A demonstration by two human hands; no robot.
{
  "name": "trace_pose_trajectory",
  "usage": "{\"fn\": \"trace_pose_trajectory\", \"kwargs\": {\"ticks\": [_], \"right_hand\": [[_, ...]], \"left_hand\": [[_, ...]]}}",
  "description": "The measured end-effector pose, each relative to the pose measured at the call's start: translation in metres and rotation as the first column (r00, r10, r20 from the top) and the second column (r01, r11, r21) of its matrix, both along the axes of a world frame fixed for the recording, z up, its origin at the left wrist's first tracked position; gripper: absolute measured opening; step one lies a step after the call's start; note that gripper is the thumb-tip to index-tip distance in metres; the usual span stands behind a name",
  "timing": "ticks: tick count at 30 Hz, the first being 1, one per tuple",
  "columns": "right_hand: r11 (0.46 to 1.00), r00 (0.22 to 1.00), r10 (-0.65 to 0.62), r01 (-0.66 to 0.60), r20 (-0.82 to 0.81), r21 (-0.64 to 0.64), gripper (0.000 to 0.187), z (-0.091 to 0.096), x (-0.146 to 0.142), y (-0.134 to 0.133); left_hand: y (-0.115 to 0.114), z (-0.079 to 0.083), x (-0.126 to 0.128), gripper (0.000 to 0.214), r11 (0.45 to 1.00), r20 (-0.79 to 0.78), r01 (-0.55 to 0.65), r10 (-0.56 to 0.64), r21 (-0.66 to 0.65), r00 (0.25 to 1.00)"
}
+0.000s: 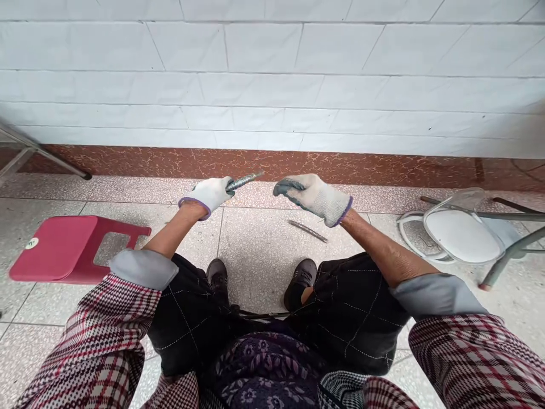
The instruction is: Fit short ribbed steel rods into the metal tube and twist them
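My left hand (209, 194), in a white work glove, is closed around one end of a short grey threaded metal rod (244, 180) that sticks out to the right. My right hand (313, 196), gloved too, hovers a little to the right of the rod's free tip with its fingers curled loosely and nothing visible in them. It does not touch the rod. Both hands are held above my knees, over the tiled floor. A second thin metal rod (308, 230) lies on the floor below my right hand.
A red plastic stool (59, 250) lies tipped on the floor at the left. A clear chair with a white seat (462, 233) lies on its side at the right. A white tiled wall (272, 74) runs across ahead. My shoes (218, 274) rest on the floor.
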State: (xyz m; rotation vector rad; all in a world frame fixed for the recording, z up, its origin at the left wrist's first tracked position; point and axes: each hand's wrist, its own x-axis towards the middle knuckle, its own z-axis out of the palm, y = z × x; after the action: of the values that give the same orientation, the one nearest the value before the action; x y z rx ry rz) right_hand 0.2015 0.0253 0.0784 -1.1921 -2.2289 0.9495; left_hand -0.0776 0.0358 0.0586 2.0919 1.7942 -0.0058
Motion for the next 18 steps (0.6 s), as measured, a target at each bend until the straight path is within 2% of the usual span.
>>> {"fn": "trace_pose_trajectory", "kwargs": {"ticks": [2, 3, 5, 6, 8, 9, 11, 13, 15, 18], "right_hand": [[0.994, 0.994, -0.065, 0.057, 0.088, 0.089, 0.026, 0.004, 0.010, 0.009], [0.989, 0.989, -0.112, 0.101, 0.101, 0.106, 0.025, 0.001, 0.016, 0.016], [0.961, 0.960, -0.267, 0.260, 0.082, 0.094, 0.023, -0.011, 0.027, 0.033], [0.935, 0.932, -0.353, 0.351, 0.080, 0.045, 0.023, -0.020, 0.031, 0.040], [0.856, 0.874, -0.464, 0.485, 0.146, -0.181, 0.026, -0.041, 0.038, 0.050], [0.836, 0.884, -0.427, 0.466, 0.188, -0.291, 0.024, -0.052, 0.039, 0.051], [0.813, 0.913, -0.337, 0.404, 0.229, -0.420, 0.017, -0.070, 0.038, 0.045], [0.805, 0.945, -0.242, 0.323, 0.222, -0.498, 0.015, -0.081, 0.033, 0.031], [0.819, 0.971, -0.114, 0.213, 0.212, -0.532, 0.019, -0.083, 0.027, 0.013], [0.851, 0.974, 0.006, 0.115, 0.228, -0.512, 0.025, -0.065, 0.018, -0.014]], "left_hand": [[-0.001, -0.011, 0.011, 0.040, 0.987, -0.184, 0.144, -0.156, -0.075, 0.971], [-0.004, -0.016, 0.018, 0.040, 0.969, -0.196, 0.201, -0.226, -0.141, 0.954], [-0.013, -0.021, 0.034, 0.041, 0.929, -0.057, 0.301, -0.320, -0.213, 0.946], [-0.018, -0.021, 0.040, 0.042, 0.922, 0.064, 0.322, -0.316, -0.214, 0.947], [-0.026, -0.018, 0.046, 0.044, 0.926, 0.233, 0.330, -0.285, -0.185, 0.930], [-0.028, -0.014, 0.046, 0.045, 0.932, 0.277, 0.320, -0.267, -0.169, 0.923], [-0.026, -0.007, 0.041, 0.048, 0.947, 0.302, 0.290, -0.239, -0.137, 0.923], [-0.018, -0.001, 0.033, 0.051, 0.965, 0.320, 0.239, -0.195, -0.103, 0.927], [-0.008, 0.003, 0.022, 0.051, 0.985, 0.335, 0.167, -0.144, -0.042, 0.931], [0.004, 0.002, 0.008, 0.046, 0.989, 0.337, 0.115, -0.140, 0.093, 0.931]]}}
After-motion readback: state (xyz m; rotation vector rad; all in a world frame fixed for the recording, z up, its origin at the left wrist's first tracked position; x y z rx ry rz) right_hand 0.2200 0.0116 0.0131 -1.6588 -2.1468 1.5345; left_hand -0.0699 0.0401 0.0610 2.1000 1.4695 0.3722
